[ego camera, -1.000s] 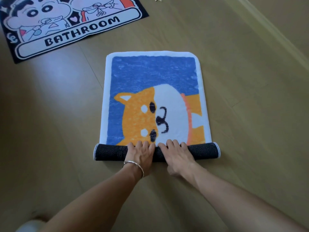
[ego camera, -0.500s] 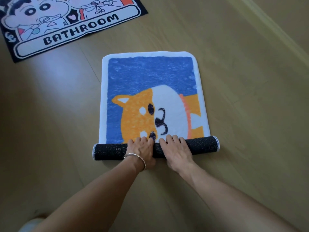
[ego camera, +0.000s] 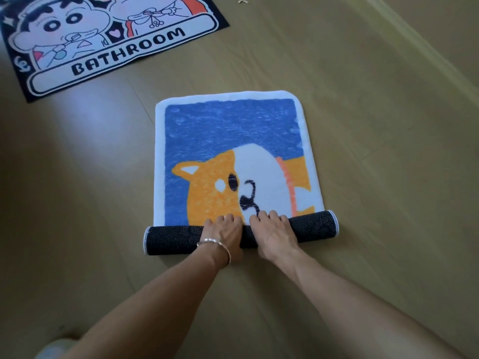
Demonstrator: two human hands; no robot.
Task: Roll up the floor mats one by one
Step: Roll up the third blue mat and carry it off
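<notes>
A blue floor mat with an orange and white dog lies on the wooden floor, its near end wound into a dark dotted roll. My left hand, with a silver bracelet on the wrist, presses on the middle of the roll. My right hand presses right beside it. The fingers of both hands lie over the top of the roll and reach the dog's face. The thumbs are hidden. The far part of the mat lies flat.
A black cartoon mat with the word BATHROOM lies flat at the far left. A pale raised strip crosses the floor at the far right. A small scrap lies near the top edge.
The roll has moved away from me under both hands and covers more of the dog's face. The flat part of the mat is shorter.
</notes>
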